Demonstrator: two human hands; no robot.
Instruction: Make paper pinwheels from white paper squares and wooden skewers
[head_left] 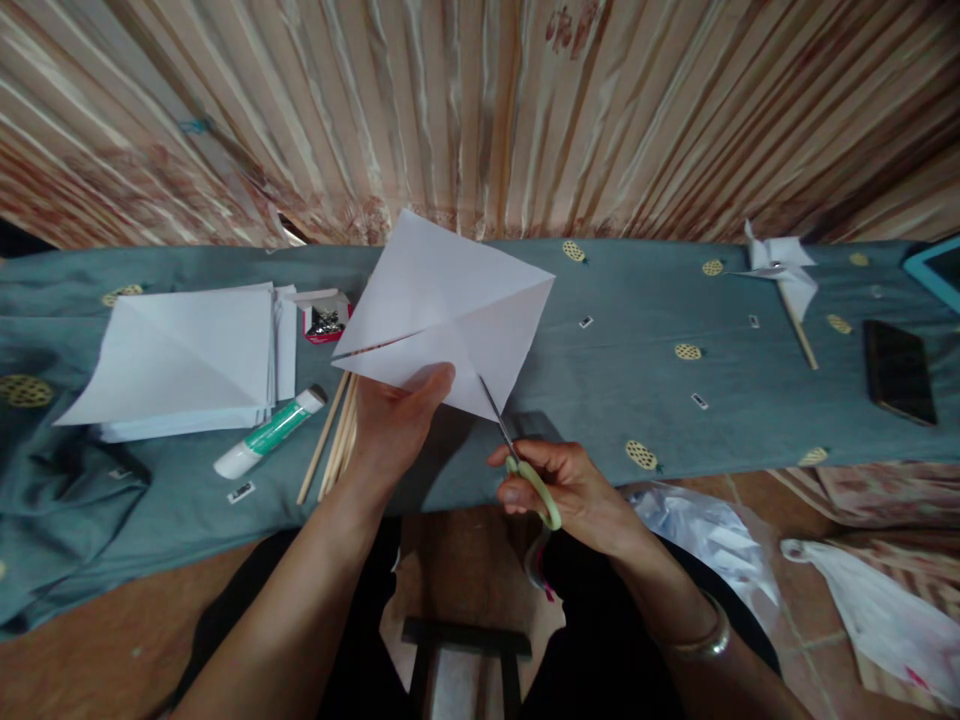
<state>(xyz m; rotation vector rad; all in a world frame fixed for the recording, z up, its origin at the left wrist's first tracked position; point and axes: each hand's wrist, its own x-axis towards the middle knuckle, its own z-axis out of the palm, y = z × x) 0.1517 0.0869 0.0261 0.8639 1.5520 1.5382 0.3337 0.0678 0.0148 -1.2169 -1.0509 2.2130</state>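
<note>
A square sheet of white paper [450, 290] is held up over the table, one corner toward me. It has diagonal creases and a slit running in from its left corner. My left hand [397, 415] pinches its lower left edge, thumb on top. In my right hand [566, 490] are scissors [532, 485] with light green handles. Their blades lie at the paper's near corner, pointing up toward its middle. Below the paper, to the left of my left hand, several thin wooden sticks [330, 440] lie on the cloth.
A stack of white paper [187, 350], a glue stick [274, 430] and a small red box of metal pins [326, 318] are on the left. On the right lie a paper pinwheel [784, 270] on a stick, a dark phone [898, 370] and a blue-edged device [937, 270]. Plastic bags [712, 540] lie below the table's edge.
</note>
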